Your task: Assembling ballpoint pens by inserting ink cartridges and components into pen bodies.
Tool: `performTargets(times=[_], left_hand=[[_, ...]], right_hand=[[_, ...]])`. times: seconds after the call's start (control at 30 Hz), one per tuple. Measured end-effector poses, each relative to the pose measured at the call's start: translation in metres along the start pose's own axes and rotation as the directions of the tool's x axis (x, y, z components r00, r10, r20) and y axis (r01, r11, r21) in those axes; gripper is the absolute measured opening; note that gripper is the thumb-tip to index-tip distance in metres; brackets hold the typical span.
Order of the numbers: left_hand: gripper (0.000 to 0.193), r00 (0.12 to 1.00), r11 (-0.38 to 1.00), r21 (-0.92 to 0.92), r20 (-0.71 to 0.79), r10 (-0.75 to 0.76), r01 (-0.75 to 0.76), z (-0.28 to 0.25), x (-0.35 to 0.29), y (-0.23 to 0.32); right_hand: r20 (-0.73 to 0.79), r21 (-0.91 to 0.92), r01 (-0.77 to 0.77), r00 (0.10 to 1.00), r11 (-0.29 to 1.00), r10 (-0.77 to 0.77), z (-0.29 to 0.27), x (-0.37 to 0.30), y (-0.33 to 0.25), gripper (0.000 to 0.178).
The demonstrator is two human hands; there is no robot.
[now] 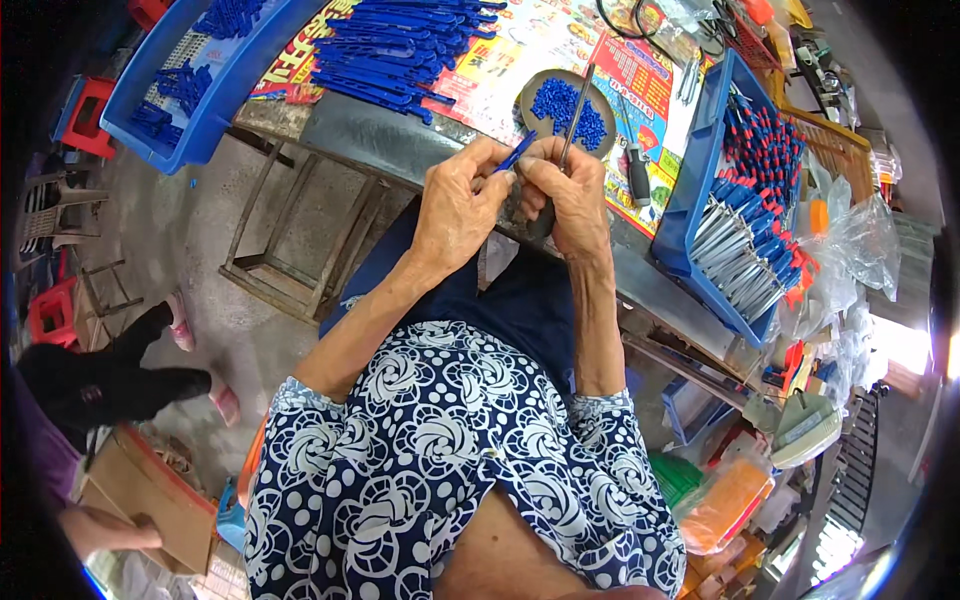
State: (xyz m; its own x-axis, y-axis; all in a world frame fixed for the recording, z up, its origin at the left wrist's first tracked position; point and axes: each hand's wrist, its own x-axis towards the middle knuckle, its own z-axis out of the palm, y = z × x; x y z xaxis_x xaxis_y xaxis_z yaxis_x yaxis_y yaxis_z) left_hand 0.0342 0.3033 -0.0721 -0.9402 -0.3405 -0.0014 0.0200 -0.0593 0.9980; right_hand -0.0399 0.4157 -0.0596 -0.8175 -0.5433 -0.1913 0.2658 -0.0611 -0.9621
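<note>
Beside dish (527, 97), left hand (455, 207) pinching blue strip (517, 151), likely light, stiff, best gripped near end; right hand (577, 197) holding tool (578, 112).

Bright scene, white glare at right, fisheye-bent edges, black corners

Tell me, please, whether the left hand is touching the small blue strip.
Touching. The head view shows the left hand with the small blue strip pinched between its thumb and fingers.

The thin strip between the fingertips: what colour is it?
Blue; the strip shows in the head view, the only one here.
</note>
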Motion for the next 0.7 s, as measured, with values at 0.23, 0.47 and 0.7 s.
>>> performTargets(times=[0.23,0.47,0.7], left_hand=[[0.008,0.999,0.993,-0.112,0.025,-0.041,0.043,0.003,0.003,0.004],[0.007,0.998,0.997,0.061,-0.053,0.042,-0.039,0.008,0.003,-0.005],[0.007,0.994,0.996,0.037,-0.066,0.087,-0.084,0.008,0.004,-0.010]], right_hand=[[0.018,0.026,-0.030,0.999,0.999,0.030,-0.004,0.002,-0.005,0.008],[-0.004,-0.052,-0.009,1.000,0.999,0.008,-0.003,0.006,-0.004,0.007],[-0.013,-0.091,-0.030,0.999,0.995,0.029,0.000,0.005,-0.004,0.007]])
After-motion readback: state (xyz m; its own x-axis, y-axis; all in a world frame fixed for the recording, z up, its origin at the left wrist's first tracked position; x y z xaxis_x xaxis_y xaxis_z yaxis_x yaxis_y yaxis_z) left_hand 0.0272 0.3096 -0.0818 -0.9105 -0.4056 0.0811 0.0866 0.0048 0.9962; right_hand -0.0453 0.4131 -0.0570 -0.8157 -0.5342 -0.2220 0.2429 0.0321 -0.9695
